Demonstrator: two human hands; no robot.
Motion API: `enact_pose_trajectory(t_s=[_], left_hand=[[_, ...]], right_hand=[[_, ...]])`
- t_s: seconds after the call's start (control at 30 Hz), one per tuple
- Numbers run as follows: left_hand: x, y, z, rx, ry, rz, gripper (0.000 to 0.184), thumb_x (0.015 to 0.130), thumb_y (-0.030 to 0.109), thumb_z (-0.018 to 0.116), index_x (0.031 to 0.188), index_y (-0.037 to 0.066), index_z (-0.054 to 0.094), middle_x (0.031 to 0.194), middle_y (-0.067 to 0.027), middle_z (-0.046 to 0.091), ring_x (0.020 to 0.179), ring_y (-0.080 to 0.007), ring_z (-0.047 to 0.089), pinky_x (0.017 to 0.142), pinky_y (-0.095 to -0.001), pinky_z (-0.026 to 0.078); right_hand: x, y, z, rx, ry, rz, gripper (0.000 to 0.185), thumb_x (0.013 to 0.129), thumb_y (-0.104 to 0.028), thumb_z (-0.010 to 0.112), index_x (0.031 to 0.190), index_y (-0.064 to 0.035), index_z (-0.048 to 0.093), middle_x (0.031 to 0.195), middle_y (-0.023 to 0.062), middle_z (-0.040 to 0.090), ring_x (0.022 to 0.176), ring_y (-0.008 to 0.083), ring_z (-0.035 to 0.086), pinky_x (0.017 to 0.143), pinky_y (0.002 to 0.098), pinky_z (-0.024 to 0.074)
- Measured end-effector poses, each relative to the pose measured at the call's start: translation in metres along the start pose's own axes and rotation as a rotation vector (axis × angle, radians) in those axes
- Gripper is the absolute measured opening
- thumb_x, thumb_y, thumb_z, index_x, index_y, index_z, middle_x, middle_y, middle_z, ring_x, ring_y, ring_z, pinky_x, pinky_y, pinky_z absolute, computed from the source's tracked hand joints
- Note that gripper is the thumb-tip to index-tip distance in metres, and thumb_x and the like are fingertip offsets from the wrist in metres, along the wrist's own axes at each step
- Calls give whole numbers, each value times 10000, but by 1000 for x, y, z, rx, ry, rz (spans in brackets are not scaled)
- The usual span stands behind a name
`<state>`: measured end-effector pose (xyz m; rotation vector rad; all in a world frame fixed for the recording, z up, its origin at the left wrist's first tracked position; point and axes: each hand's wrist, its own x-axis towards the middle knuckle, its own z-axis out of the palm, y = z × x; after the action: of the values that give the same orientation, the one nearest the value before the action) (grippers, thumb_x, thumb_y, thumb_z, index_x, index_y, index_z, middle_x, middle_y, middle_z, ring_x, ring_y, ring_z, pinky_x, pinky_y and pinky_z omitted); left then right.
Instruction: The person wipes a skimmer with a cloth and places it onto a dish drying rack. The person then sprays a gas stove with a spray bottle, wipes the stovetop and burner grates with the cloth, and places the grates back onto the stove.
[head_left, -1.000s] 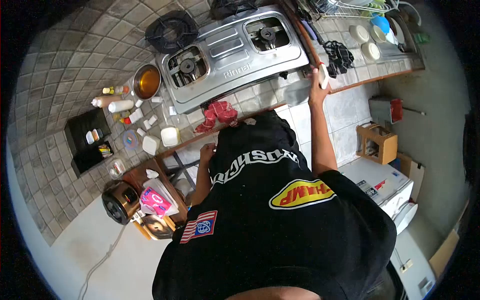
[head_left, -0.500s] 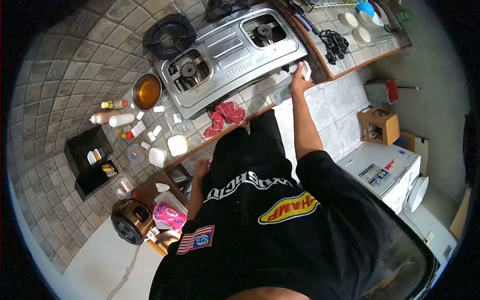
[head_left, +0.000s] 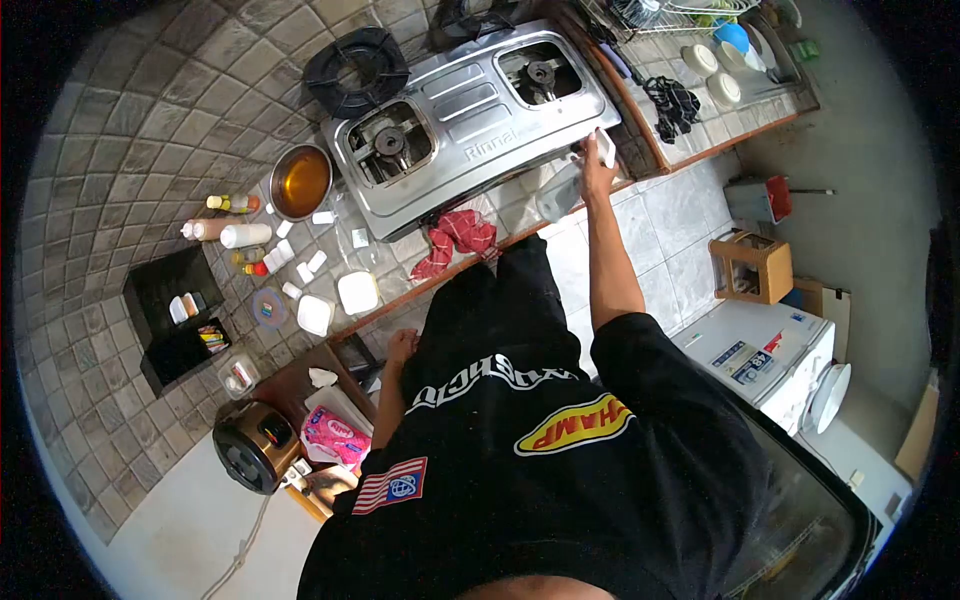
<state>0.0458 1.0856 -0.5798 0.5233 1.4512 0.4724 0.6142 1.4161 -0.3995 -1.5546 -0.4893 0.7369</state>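
My right hand (head_left: pixel 598 172) is closed around a clear bottle (head_left: pixel 560 194) with a white top, which looks like a spray bottle. It holds the bottle tilted at the front right corner of a silver two-burner gas stove (head_left: pixel 480 125). Both burners stand bare, without their grates. My left hand (head_left: pixel 402 347) hangs low beside my trousers near the counter edge; its fingers are curled in and nothing shows in them. A crumpled red cloth (head_left: pixel 458 240) lies on the counter in front of the stove.
Left of the stove stands a pot (head_left: pixel 301 182) of amber liquid, with several bottles and small containers nearby. A black burner grate (head_left: pixel 356 72) leans behind the stove. A rice cooker (head_left: pixel 257 446) stands lower left; a dish rack (head_left: pixel 680 15) is at upper right.
The view has shifted slightly, so the stove sits a little lower. My right hand still grips the bottle at the stove's corner, and my left hand stays by my side.
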Motion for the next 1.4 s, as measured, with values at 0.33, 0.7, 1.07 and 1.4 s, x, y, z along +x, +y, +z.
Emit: enact_pose_trajectory(t_s=[0.33,0.7,1.07,1.4], left_hand=[[-23,37,26,237,81,-8,251,1044,274,667,1135,45,719,879,-57,733,687,-139,642,599,-285,510],[-6,112,73,58,60,259,269,974,234,781,1143,58,668,922,-15,704,763,-106,641,656,-294,534],[59,401,339,576,164,913,961,685,233,951,1481,32,453,1373,-229,598,1258,-390,604,1054,-490,497],[71,451,393,116,96,832,891,685,121,812,1475,-54,438,1398,-305,564,1293,-459,573,1070,-475,485]], right_hand=[[-21,-9,7,-83,-59,-91,492,992,-357,758,1324,2,710,998,49,713,863,127,632,790,297,523],[-53,-8,25,-138,-433,32,483,949,-329,808,1257,32,721,979,46,725,810,141,634,761,313,525],[-56,-65,124,-189,-635,7,403,990,-301,772,1227,21,725,1030,48,728,917,137,655,785,297,526],[24,-95,126,-253,-909,-119,525,925,-278,841,1304,26,641,1111,82,703,966,147,631,866,308,529]])
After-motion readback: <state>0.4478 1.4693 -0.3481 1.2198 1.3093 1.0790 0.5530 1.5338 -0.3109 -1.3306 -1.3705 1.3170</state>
